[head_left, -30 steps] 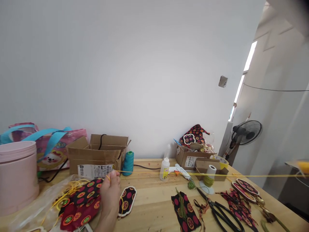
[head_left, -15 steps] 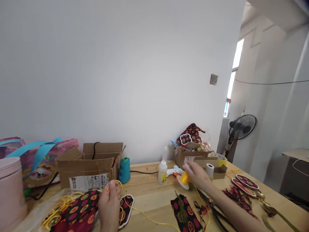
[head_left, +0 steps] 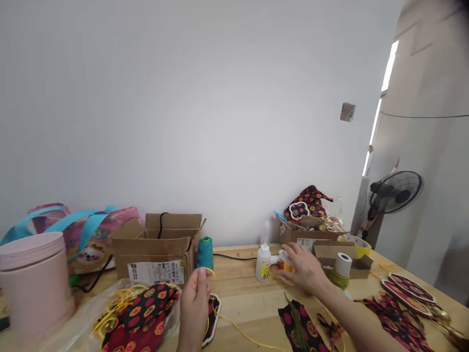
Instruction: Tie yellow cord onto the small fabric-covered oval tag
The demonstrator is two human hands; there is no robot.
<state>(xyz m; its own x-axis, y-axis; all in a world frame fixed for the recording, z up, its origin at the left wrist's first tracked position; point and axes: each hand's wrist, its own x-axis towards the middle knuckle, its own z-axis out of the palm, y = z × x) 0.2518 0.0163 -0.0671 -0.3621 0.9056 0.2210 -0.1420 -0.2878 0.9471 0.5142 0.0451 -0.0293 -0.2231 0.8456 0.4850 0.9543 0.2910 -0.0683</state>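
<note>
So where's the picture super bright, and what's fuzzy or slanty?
In the head view, the narrow white window strip glares; the plain pale wall dims leftward and its right edge slants; the yellow label on the white plastic bottle is too fuzzy to read; the top-right corner is dark.

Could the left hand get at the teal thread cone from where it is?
Likely yes: the left hand is in front of the teal thread cone, and nothing solid shows between them. The cardboard box stands close on the cone's left, though, and the hand is pinching yellow cord.
</note>
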